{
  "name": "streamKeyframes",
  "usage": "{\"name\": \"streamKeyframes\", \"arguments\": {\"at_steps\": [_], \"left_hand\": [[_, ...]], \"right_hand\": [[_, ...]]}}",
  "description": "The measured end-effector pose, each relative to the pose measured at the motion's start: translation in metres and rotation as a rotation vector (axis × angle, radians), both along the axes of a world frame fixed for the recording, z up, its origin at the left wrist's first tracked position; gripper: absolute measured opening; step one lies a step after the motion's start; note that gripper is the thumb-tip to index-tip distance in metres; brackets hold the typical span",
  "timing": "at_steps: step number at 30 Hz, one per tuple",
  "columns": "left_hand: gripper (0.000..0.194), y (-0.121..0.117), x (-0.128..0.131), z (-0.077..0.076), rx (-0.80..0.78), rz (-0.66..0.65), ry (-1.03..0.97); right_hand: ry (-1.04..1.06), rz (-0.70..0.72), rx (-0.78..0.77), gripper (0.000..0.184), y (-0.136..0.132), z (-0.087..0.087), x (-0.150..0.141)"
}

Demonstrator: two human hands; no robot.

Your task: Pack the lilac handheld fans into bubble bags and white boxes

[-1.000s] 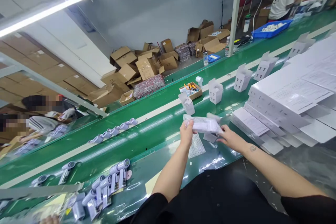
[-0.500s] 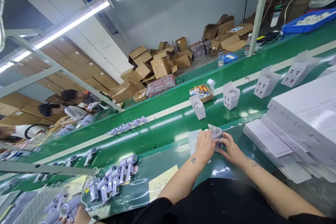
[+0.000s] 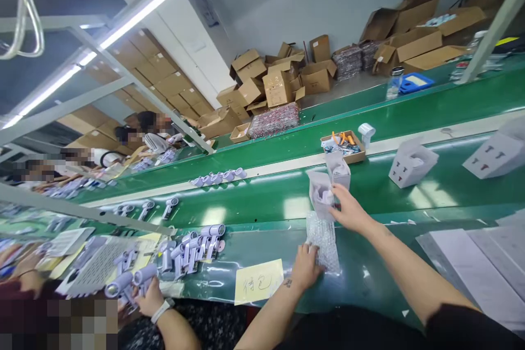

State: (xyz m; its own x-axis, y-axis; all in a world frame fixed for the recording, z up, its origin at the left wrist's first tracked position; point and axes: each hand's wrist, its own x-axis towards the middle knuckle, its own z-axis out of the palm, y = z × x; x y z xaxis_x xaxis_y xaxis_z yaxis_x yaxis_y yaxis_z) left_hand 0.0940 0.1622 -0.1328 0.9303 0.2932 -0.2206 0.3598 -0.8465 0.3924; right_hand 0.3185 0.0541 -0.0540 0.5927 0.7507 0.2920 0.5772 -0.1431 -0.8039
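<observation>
My right hand (image 3: 348, 208) grips the right side of an open white box (image 3: 319, 192) by its edge, with thumb and fingers on the wall. A pale item sits inside the box, its kind hard to make out. Just beyond stands another open white box (image 3: 339, 170). My left hand (image 3: 305, 267) is low on the bench, its curled fingers on the left edge of a clear bubble-wrap bag (image 3: 325, 241) that lies flat below the box. Left of that hand lies a yellow paper note (image 3: 259, 283) with handwriting.
More white boxes (image 3: 412, 163) stand on the green conveyor (image 3: 283, 197). Flat white cartons (image 3: 463, 268) are stacked at right. A tray of tools (image 3: 343, 145) sits beyond. Lilac handheld devices (image 3: 192, 249) are piled at left, where a co-worker's hand (image 3: 151, 298) holds one.
The box has moved away from me onto the conveyor in my right hand. My left hand has left it and come down to the bubble-wrap bag. The view has swung left.
</observation>
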Motion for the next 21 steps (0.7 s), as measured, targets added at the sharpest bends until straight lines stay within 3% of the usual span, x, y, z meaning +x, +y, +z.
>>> {"name": "streamKeyframes", "arguments": {"at_steps": [2, 4, 6, 9, 13, 16, 19, 21], "left_hand": [[0.058, 0.005, -0.017, -0.029, -0.071, 0.041, 0.132], [0.048, 0.004, -0.029, -0.049, -0.093, 0.140, 0.154], [0.033, 0.001, -0.035, -0.059, -0.075, 0.212, 0.166], [0.025, -0.003, -0.037, -0.058, 0.010, 0.193, 0.221], [0.025, -0.006, -0.039, -0.052, 0.091, 0.133, 0.246], [0.024, -0.005, -0.045, -0.048, 0.097, 0.112, 0.277], [0.025, -0.002, -0.051, -0.045, 0.109, 0.129, 0.318], [0.026, -0.001, -0.053, -0.042, 0.110, 0.125, 0.343]], "right_hand": [[-0.015, 0.036, -0.003, 0.041, 0.048, -0.001, 0.026], [-0.013, 0.078, -0.008, 0.041, 0.091, -0.008, 0.045], [-0.006, 0.120, -0.017, 0.039, 0.123, -0.019, 0.054], [0.010, 0.158, -0.050, 0.041, 0.148, -0.038, 0.056], [0.009, 0.156, -0.106, 0.047, 0.151, -0.053, 0.054], [-0.009, 0.091, -0.148, 0.050, 0.135, -0.056, 0.043], [-0.028, 0.049, -0.202, 0.045, 0.103, -0.063, 0.006], [-0.040, 0.125, -0.260, 0.039, 0.074, -0.077, -0.034]]}}
